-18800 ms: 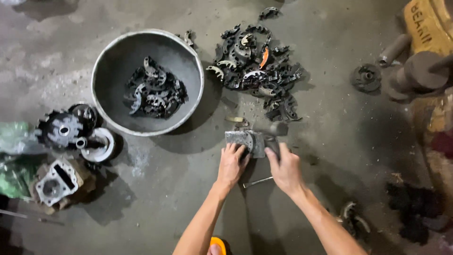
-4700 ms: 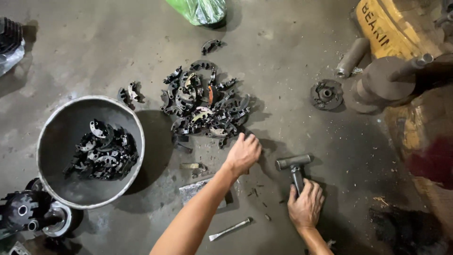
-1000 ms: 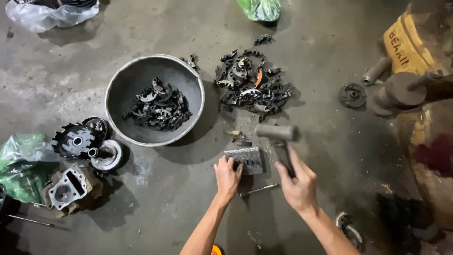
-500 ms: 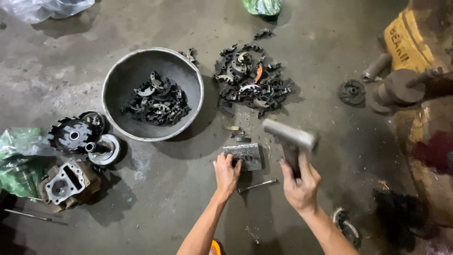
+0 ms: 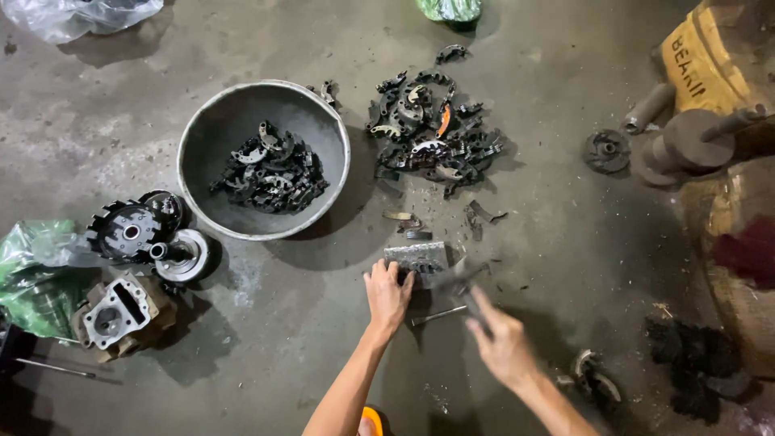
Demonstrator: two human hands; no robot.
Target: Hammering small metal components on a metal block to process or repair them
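My left hand [image 5: 387, 295] rests on the concrete floor with its fingers against the near edge of a small grey metal block [image 5: 416, 257]. My right hand [image 5: 504, 347] grips the handle of a hammer [image 5: 454, 278], motion-blurred, with its head down at the block's right side. A thin metal rod [image 5: 436, 315] lies on the floor between my hands. A few small dark pieces [image 5: 408, 222] lie just beyond the block.
A round grey metal bowl [image 5: 234, 121] holds dark curved parts [image 5: 270, 169]. A heap of similar parts [image 5: 432, 137] lies right of it. Engine pieces [image 5: 129, 230] and a green bag [image 5: 32, 274] sit left. Heavy metal cylinders [image 5: 686, 145] and a yellow sack [image 5: 710, 56] are right.
The hammer was raised half a second ago; my right hand has swung it down onto the block. My left hand stays at the block.
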